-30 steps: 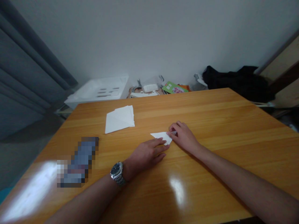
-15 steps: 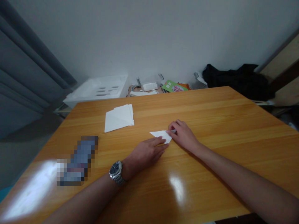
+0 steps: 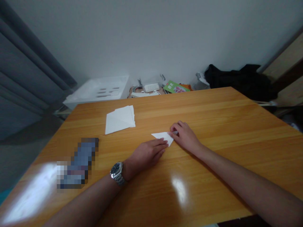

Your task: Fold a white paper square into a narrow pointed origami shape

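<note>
One glossy, orange-brown wood-grained table point(image 3: 213, 118) bears two bare hands, a left hand point(image 3: 146, 154) and a right hand point(image 3: 186, 135). Beyond the left lies one pile of flat white paper sheets point(image 3: 120, 119), too overlapped to count, perhaps placed clear of the arms. Smallest, one folded, pointed white paper piece point(image 3: 159, 135) lies between the hands, the left's grip opened flat, seemingly steadying it, the right's closed, pinching its right end.
</note>
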